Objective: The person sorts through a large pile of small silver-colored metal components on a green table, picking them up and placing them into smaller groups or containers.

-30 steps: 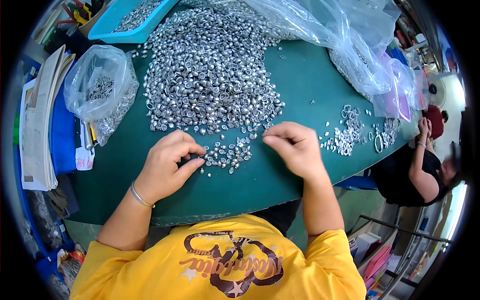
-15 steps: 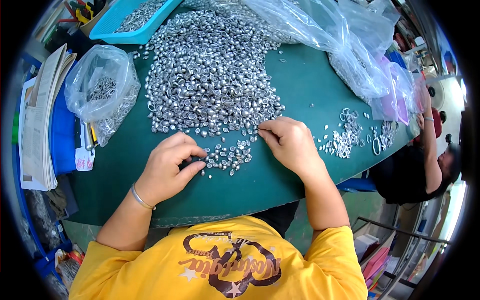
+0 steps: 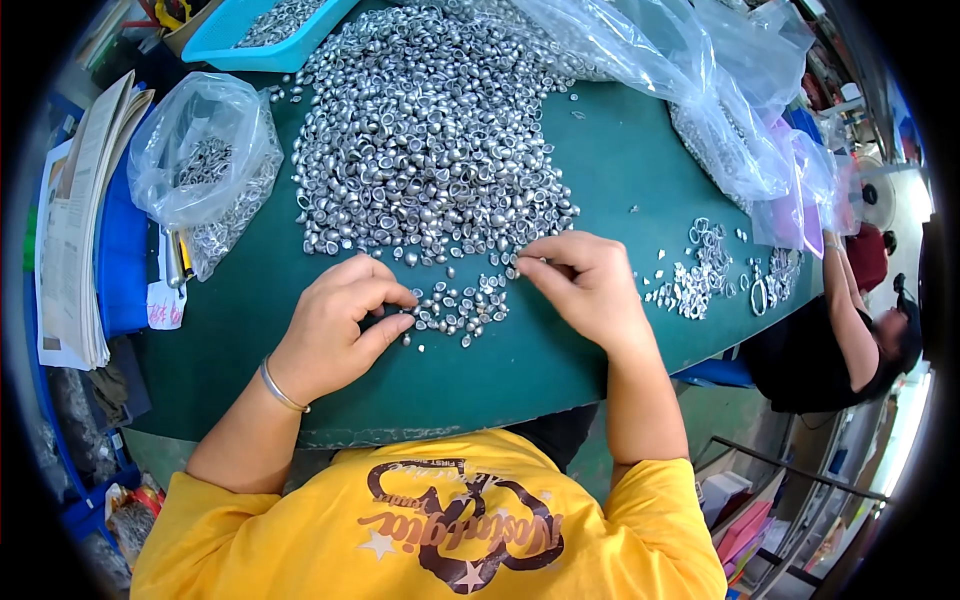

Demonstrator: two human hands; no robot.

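A large heap of small silver-grey metal cups (image 3: 420, 140), rounded and hollow, covers the middle of the green table (image 3: 250, 370). In front of it lies a small loose group of the same metal cups (image 3: 465, 312). My left hand (image 3: 345, 315) is at this group's left edge, its thumb and forefinger curled close together. At the heap's front right corner, my right hand (image 3: 590, 285) has thumb and forefinger pinched beside a few cups. Whatever either hand's fingertips hold is too small or too hidden to make out.
A clear bag of metal pieces (image 3: 205, 165) and a blue basket (image 3: 300, 45) stand left and behind. Flat metal scraps (image 3: 695, 285) lie at right, below large clear plastic bags (image 3: 720, 130). Papers (image 3: 85, 220) stand at far left. Another person (image 3: 815, 345) is at right.
The view has shifted slightly. Both hands stay in nearly the same places, fingers still closed at the cups. At right, the other person's raised arm has come down.
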